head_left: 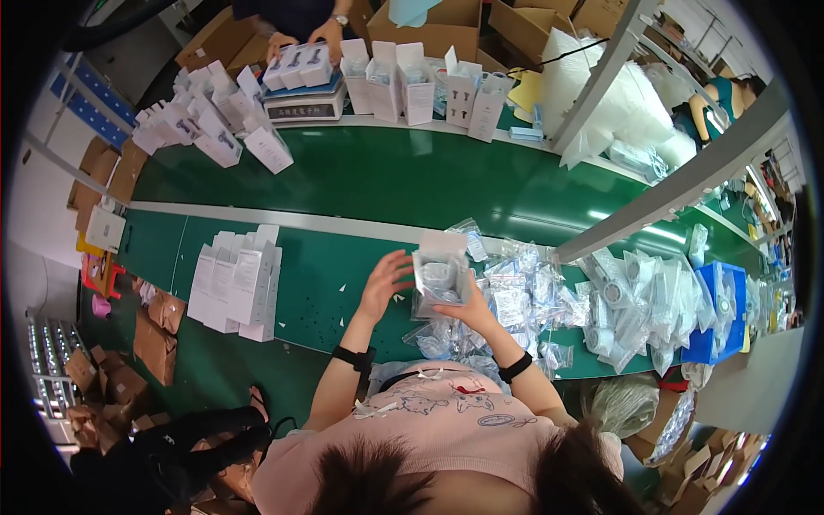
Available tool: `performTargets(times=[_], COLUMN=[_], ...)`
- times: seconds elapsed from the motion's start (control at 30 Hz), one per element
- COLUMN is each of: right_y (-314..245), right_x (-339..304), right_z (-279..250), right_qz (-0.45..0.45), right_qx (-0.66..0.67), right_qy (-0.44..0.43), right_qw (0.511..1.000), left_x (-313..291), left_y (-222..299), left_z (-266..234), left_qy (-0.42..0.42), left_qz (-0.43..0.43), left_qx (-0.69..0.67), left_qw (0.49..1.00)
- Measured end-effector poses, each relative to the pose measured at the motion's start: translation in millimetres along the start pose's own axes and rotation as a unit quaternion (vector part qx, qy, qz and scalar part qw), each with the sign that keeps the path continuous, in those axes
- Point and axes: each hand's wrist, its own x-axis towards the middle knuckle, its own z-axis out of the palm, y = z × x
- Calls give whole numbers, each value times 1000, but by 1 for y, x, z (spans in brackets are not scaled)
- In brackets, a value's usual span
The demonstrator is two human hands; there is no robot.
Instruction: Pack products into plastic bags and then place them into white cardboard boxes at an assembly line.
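Over the green table, my right hand (pixel 469 307) grips a small white carton (pixel 443 244) whose top flap stands up. Inside the carton sits something in clear plastic, its exact kind hard to make out. To the left of the carton is my left hand (pixel 386 281), fingers apart and holding nothing. Right of my hands spreads a pile of clear plastic bags (pixel 513 300) with white printed parts in them. A group of upright white cartons (pixel 233 283) stands on the table at the left.
Bagged white devices (pixel 631 296) lie heaped at the right beside a blue bin (pixel 725 313). Beyond the near table, a green surface (pixel 360 180) carries white cartons and a scale (pixel 303 105), where another person's hands (pixel 326 36) rest on boxes. A grey post (pixel 678 206) slants across the right.
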Motion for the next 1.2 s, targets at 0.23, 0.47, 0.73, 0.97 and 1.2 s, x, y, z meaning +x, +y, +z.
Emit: performTargets(times=[0.23, 0.47, 0.73, 0.97, 1.2], right_y=[-40, -33, 49, 74, 80], right_x=[-6, 105, 270, 342, 386], right_z=[-53, -138, -211, -220, -206], right_qz=[125, -87, -37, -44, -71], right_qx=[191, 139, -40, -121, -112], right_qy=[134, 469, 612, 620, 628], right_qw=[965, 868, 789, 774, 767], left_x=[80, 100, 90, 91, 89], left_y=[-40, -88, -96, -92, -85], left_z=[32, 41, 45, 51, 62], left_qy=[-2, -95, -113, -87, -69], left_qz=[100, 89, 46, 41, 37], left_qx=[424, 678, 724, 730, 736], left_qw=[900, 724, 679, 677, 672])
